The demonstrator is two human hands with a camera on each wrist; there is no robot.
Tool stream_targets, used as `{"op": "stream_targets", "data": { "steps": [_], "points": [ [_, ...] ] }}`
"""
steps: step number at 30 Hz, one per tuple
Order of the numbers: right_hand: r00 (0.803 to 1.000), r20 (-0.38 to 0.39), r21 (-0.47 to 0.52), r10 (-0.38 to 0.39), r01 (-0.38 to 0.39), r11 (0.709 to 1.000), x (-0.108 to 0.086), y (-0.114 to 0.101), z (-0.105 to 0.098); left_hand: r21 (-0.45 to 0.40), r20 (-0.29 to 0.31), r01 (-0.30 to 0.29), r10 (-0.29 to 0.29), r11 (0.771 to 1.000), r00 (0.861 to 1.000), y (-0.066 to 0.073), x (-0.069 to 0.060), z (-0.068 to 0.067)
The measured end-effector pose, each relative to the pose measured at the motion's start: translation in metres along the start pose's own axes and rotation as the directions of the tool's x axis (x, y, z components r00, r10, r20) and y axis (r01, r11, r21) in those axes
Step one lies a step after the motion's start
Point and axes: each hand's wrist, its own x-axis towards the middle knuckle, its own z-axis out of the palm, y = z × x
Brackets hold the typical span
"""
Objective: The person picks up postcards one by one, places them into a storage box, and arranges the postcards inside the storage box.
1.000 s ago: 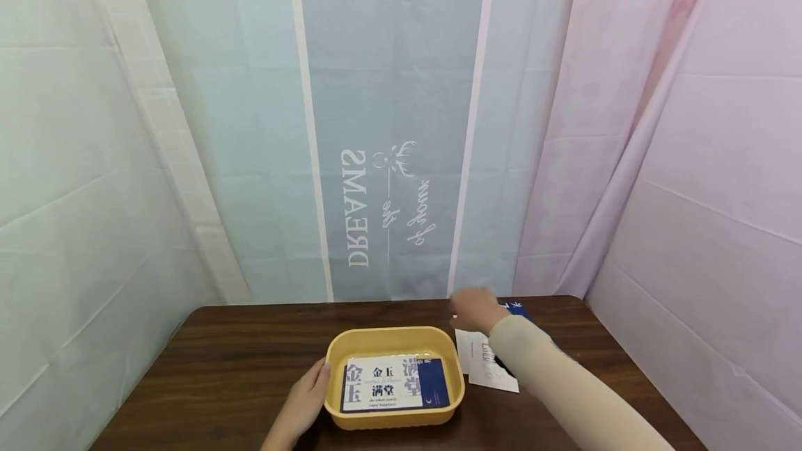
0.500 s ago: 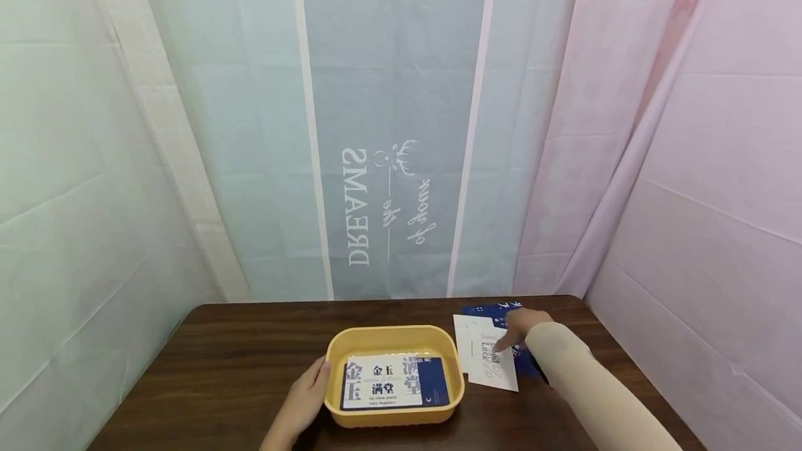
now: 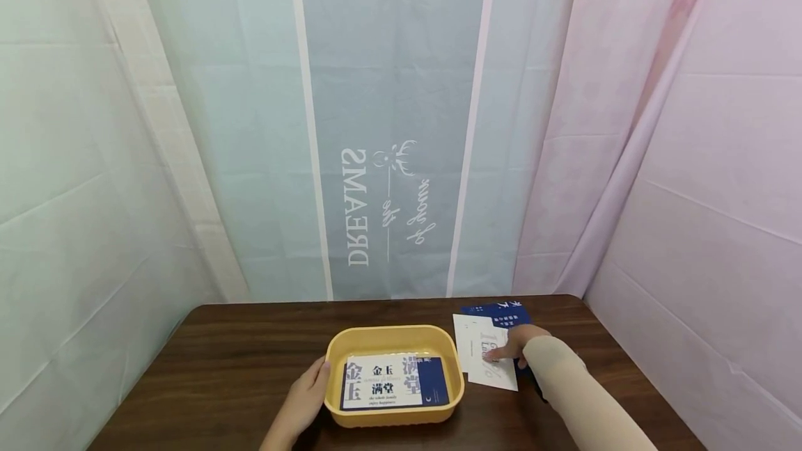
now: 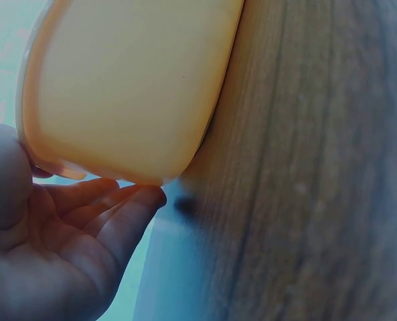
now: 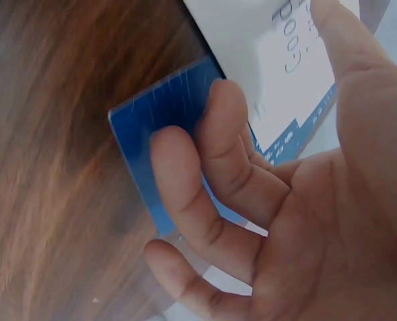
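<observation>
A yellow tray point(image 3: 395, 331) holds white and blue printed cards point(image 3: 395, 397). My left hand point(image 3: 303, 399) grips its left end; in the left wrist view the hand point(image 4: 71, 247) has its fingers against the outside of the tray point(image 4: 131, 87). To the right of the tray, my right hand point(image 3: 525, 343) has its thumb on a white card point(image 3: 493, 378). In the right wrist view this hand point(image 5: 298, 207) lays its thumb on the white card point(image 5: 252, 47), its other fingers loosely bent over a blue card point(image 5: 132, 130).
Another white card point(image 3: 463, 339) lies partly under the first, with blue cards point(image 3: 482, 310) behind. The dark wooden table point(image 3: 250, 346) ends at a pale curtain point(image 3: 388, 89); light fabric point(image 3: 714, 228) hangs on the right and more on the left.
My right hand came back from above the far side of the cards, uncovering them, then shifted slightly toward me over the white card. The left hand and tray stayed put.
</observation>
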Motion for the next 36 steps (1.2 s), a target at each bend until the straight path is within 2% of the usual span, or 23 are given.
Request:
{"op": "stream_targets", "data": {
  "steps": [3,11,14,17,21,24,28,31,33,36],
  "points": [
    [1.000,-0.012,0.013,-0.006,0.006,1.000,0.010,-0.002,0.006,-0.002,0.002,0.000,0.000,1.000,1.000,0.000,0.000,0.000],
    [0.999,-0.021,0.067,0.024,-0.023,0.997,0.086,0.018,0.040,-0.001,-0.004,-0.013,0.013,1.000,1.000,0.000,-0.001,0.000],
    [0.999,-0.012,0.078,0.039,-0.038,0.996,0.103,0.023,0.046,0.001,-0.006,-0.020,0.020,1.000,1.000,0.000,-0.001,0.000],
    [0.999,-0.007,0.098,0.040,-0.039,0.994,0.096,0.021,0.043,0.000,-0.006,-0.023,0.023,1.000,1.000,-0.001,-0.001,0.000],
    [0.998,-0.050,0.161,-0.041,0.048,0.986,0.069,0.015,0.030,0.002,0.002,-0.015,0.015,1.000,1.000,-0.001,0.000,0.000],
    [0.987,-0.106,0.213,-0.123,0.144,0.966,0.055,0.016,0.023,0.005,0.007,-0.003,0.003,1.000,1.000,-0.001,0.000,-0.001],
    [0.971,-0.166,0.303,-0.170,0.214,0.929,0.048,0.019,0.018,0.002,0.008,0.002,-0.002,1.000,1.000,0.000,0.001,-0.001],
    [0.954,-0.236,0.355,-0.183,0.260,0.898,0.043,0.020,0.015,-0.002,0.003,-0.003,0.003,1.000,1.000,0.000,0.001,-0.001],
    [0.942,-0.285,0.364,-0.177,0.277,0.889,0.039,0.020,0.014,-0.003,0.003,-0.006,0.006,1.000,1.000,0.001,0.000,-0.001],
    [0.926,-0.345,0.349,-0.152,0.277,0.895,0.036,0.019,0.013,0.000,0.006,-0.005,0.005,1.000,1.000,0.001,0.000,-0.001]
  ]
}}
